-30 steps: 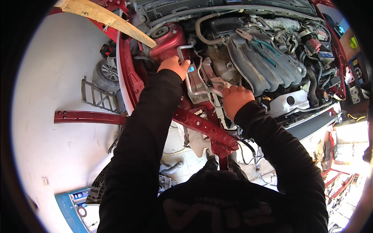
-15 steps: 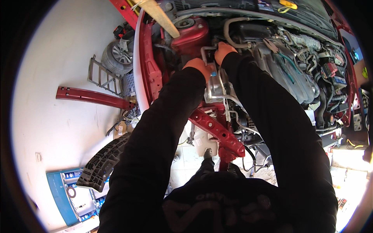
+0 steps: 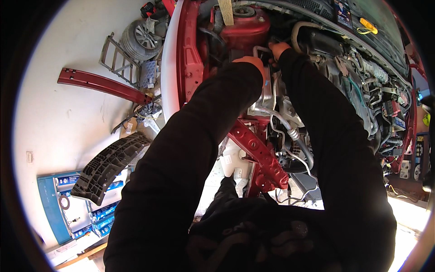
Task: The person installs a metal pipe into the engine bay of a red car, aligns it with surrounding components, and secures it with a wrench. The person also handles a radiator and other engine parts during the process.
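Observation:
Both my arms, in black sleeves, reach into the engine bay of a red car. My left hand [image 3: 254, 61] is beside a thin metal pipe [image 3: 259, 49], just below the red strut tower [image 3: 247, 32]. Its back faces up, and its fingers are hidden behind the wrist and sleeve. Close to its right, my right hand [image 3: 280, 48] is closed, with the fingers curled around something dark and too small to make out. A tan curved hose [image 3: 297, 37] runs just right of that hand. Below the hands, a thicker metal pipe [image 3: 282, 119] bends down toward the front.
The red front crossmember [image 3: 256, 147] lies between my arms, with a whitish plastic tank [image 3: 232, 158] below. The engine [image 3: 353, 104] fills the right. A yellow tool [image 3: 369, 26] rests by the windshield. A wheel [image 3: 141, 38], a red bar [image 3: 102, 86] and a black plastic part [image 3: 106, 170] are at left.
The view has shifted, so the car sits farther right and higher. My hands stay by the same pipe; the left has turned, hiding more of its fingers.

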A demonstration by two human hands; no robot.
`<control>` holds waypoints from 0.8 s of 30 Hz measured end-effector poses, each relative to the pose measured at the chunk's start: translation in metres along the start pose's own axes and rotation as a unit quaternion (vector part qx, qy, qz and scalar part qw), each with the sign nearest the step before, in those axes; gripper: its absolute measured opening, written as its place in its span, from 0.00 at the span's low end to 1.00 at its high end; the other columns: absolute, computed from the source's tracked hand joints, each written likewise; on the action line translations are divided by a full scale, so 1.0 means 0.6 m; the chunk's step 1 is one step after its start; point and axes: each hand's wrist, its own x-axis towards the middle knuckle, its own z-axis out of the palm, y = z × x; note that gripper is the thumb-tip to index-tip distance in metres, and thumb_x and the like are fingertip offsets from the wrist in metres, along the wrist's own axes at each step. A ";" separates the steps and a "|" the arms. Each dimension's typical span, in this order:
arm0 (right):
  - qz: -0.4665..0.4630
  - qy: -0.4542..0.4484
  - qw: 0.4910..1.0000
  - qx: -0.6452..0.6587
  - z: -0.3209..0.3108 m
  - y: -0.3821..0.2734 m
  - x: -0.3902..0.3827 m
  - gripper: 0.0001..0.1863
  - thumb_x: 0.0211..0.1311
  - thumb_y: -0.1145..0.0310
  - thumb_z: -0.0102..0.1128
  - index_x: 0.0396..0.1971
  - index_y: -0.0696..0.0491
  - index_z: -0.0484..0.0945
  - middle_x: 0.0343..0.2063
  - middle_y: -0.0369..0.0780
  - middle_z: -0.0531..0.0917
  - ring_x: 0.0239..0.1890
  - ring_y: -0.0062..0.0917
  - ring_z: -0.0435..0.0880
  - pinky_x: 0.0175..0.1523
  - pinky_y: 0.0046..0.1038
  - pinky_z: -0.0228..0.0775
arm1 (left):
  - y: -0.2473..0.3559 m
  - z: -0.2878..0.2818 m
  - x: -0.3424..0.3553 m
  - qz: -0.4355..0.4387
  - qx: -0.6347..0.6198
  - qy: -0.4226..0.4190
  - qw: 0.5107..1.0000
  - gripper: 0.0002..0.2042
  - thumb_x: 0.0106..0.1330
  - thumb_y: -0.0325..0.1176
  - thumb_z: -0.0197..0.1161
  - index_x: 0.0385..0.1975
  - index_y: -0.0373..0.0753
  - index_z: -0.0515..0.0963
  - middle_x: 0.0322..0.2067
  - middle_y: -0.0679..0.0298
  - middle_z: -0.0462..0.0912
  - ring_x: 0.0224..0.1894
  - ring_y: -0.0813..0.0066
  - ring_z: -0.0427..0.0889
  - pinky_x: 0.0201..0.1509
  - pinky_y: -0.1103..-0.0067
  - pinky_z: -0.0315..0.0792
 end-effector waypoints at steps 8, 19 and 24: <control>0.009 0.015 0.997 0.070 0.004 -0.012 -0.013 0.26 0.80 0.46 0.52 0.57 0.56 0.81 0.40 0.46 0.88 0.25 0.35 0.85 0.31 0.40 0.81 | -0.002 0.000 0.026 0.042 0.023 -0.022 0.999 0.20 0.72 0.45 0.66 0.58 0.43 0.87 0.56 0.53 0.89 0.59 0.54 0.89 0.61 0.62 0.82; -0.085 0.012 0.993 -0.076 -0.003 -0.004 0.020 0.25 0.79 0.49 0.52 0.47 0.59 0.84 0.28 0.45 0.89 0.29 0.32 0.90 0.31 0.37 0.81 | -0.011 -0.023 -0.027 0.030 0.002 0.000 1.000 0.22 0.78 0.52 0.62 0.48 0.38 0.90 0.46 0.50 0.92 0.50 0.48 0.91 0.54 0.58 0.84; -0.027 0.008 0.999 -0.030 0.003 -0.016 0.005 0.23 0.80 0.53 0.49 0.52 0.59 0.81 0.35 0.45 0.89 0.30 0.31 0.90 0.31 0.35 0.82 | -0.001 -0.026 -0.034 0.033 0.020 -0.006 0.999 0.19 0.76 0.47 0.63 0.48 0.37 0.90 0.46 0.50 0.92 0.51 0.50 0.91 0.55 0.58 0.84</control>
